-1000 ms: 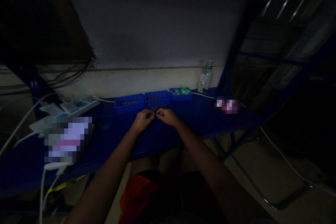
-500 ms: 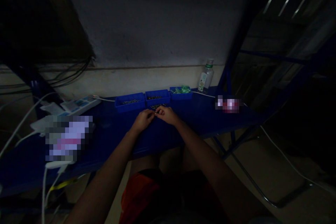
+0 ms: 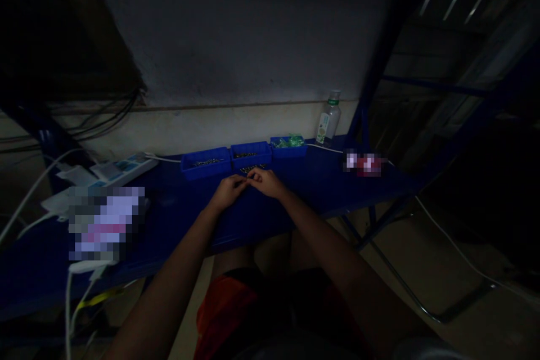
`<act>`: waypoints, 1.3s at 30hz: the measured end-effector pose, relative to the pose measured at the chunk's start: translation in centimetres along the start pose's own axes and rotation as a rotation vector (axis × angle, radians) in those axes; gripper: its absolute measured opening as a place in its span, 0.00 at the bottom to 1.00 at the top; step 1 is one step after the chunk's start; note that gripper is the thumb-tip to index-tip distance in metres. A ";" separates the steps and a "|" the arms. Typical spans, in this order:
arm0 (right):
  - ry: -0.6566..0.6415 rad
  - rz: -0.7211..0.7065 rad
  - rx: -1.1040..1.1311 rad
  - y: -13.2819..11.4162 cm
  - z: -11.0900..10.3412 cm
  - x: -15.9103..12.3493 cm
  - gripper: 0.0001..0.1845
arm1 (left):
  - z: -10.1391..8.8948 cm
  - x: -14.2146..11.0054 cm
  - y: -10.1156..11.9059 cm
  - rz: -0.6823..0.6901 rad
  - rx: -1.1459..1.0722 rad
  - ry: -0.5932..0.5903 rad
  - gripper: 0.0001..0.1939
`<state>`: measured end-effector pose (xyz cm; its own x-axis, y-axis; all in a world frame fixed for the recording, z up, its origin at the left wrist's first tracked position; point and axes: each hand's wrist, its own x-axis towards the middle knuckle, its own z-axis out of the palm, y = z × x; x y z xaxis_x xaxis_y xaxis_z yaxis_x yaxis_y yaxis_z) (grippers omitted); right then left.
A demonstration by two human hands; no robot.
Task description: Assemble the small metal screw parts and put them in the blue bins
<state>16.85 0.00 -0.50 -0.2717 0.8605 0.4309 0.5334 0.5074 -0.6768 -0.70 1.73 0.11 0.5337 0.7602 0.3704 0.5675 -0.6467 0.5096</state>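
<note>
My left hand [image 3: 230, 191] and my right hand [image 3: 266, 181] meet fingertip to fingertip over the blue table [image 3: 177, 208]. Both are closed in a pinch, and whatever lies between the fingers is too small and dark to name. Just beyond them, several small metal pieces [image 3: 252, 169] lie in a row on the table. Behind these stand three blue bins: the left bin [image 3: 185, 168] holds thin metal pins or screws, the middle bin [image 3: 264, 153] small dark metal parts, and the right bin [image 3: 289, 152] crumpled green plastic wrap [image 3: 295, 140].
A clear bottle [image 3: 331, 121] with a green band stands at the back right. On the left lie a white power strip [image 3: 135, 169] with cables and a blurred-out object [image 3: 105, 222]. Another blurred-out object [image 3: 365, 163] lies on the right. A wall [image 3: 236, 124] runs behind the table.
The view has shifted slightly, moving the scene a little left and up. My hands stay together at the same place, their fingertips still pinched.
</note>
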 end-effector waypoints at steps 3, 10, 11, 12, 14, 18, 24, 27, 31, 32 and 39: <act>0.021 -0.017 -0.002 0.3 0.2 0.1 0.10 | 0.0 0.0 0.0 -0.016 -0.036 0.001 0.19; 0.060 0.020 0.031 0.6 0.2 0.2 0.10 | -0.4 -0.1 0.6 -0.028 -0.042 0.058 0.17; 0.054 0.027 0.033 0.7 0.2 0.1 0.09 | -0.5 -0.1 0.7 -0.027 -0.036 0.077 0.17; 0.037 0.032 0.033 0.7 0.2 0.1 0.09 | -0.6 -0.1 0.8 -0.020 -0.028 0.094 0.16; -0.015 0.033 0.026 0.9 0.3 0.1 0.08 | -0.7 -0.1 1.0 0.009 -0.009 0.101 0.15; -0.065 0.046 -0.013 1.0 0.5 0.1 0.07 | -0.6 -0.2 1.3 0.056 0.010 0.054 0.13; -0.082 0.039 -0.048 0.9 0.5 0.1 0.06 | -0.3 -0.3 1.1 0.026 0.016 0.042 0.12; -0.080 0.039 -0.055 1.0 0.5 0.2 0.06 | -0.2 -0.2 0.8 0.013 0.015 0.042 0.13; -0.059 0.049 -0.053 1.1 0.4 0.3 0.07 | -0.2 -0.1 0.4 -0.029 0.026 0.081 0.12; -0.048 0.053 -0.055 1.0 0.4 0.3 0.07 | -0.2 -0.1 0.4 -0.038 0.029 0.089 0.12; -0.002 0.064 -0.060 0.4 0.3 0.2 0.11 | -0.4 -0.1 0.5 -0.035 0.045 0.136 0.11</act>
<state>16.81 0.42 -0.84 -0.2372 0.8910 0.3870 0.5971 0.4480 -0.6654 -0.71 1.34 0.65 0.4250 0.7820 0.4559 0.6133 -0.6192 0.4903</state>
